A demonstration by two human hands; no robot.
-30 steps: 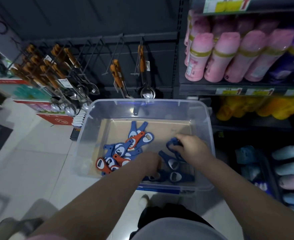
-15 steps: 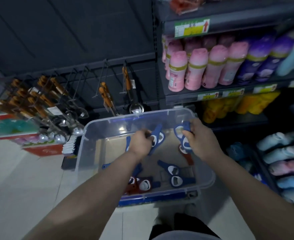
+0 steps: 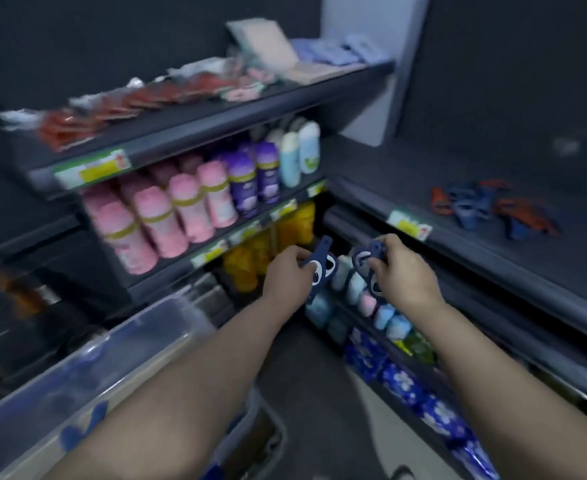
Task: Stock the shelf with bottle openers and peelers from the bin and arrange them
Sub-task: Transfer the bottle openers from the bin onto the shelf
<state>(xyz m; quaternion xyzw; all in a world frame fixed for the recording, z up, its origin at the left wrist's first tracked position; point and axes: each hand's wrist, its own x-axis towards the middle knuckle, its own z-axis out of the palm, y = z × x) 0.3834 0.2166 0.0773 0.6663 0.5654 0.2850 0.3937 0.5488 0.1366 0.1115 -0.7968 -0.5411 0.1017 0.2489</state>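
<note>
Dark blue plastic bottle openers (image 3: 319, 268) are gripped in the left hand (image 3: 290, 271), its fingers closed around them. A second dark blue opener (image 3: 366, 259) is clasped in the right hand (image 3: 404, 271). Both hands are held apart, in front of the shelving. The clear plastic bin (image 3: 87, 355) is seen at lower left, blurred. A small heap of blue and orange openers (image 3: 486, 206) is laid on the dark grey shelf (image 3: 423, 174) at right, well apart from the hands. Pink cylindrical bottles (image 3: 167, 213) are ranged on the left rack.
</note>
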